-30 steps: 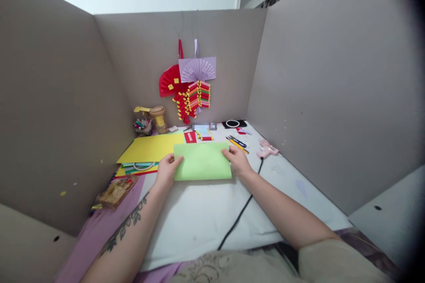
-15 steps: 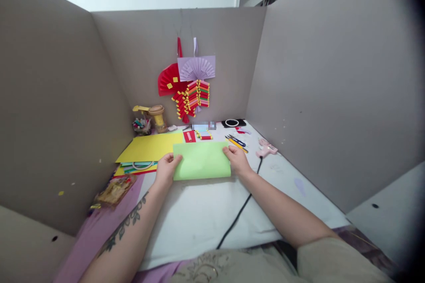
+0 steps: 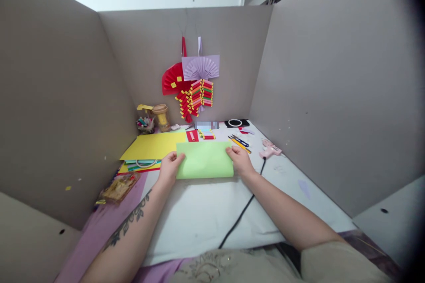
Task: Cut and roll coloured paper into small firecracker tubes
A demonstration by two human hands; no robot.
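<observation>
A light green sheet of paper [image 3: 205,160] is held up above the white table, its lower edge curving under. My left hand [image 3: 170,166] pinches the paper's left edge, thumb on the front. On the opposite edge my right hand [image 3: 240,159] grips it the same way, near the upper corner. The fingers behind the sheet are hidden. Just beyond the paper lie small rolled paper tubes [image 3: 208,137] in red and lilac with yellow ends, and a red paper piece [image 3: 192,136] with a pink roll on it.
Yellow sheets [image 3: 156,146] lie over other coloured papers at left, near a plastic packet [image 3: 118,188]. Thread snips [image 3: 239,141], a yellow cutter [image 3: 244,147] and a pink glue gun [image 3: 270,149] with a black cord are at right. Paper fans [image 3: 201,67] hang on the back panel.
The whole view has shifted slightly, so everything appears a little further right. Both hands keep the same hold on the green paper.
</observation>
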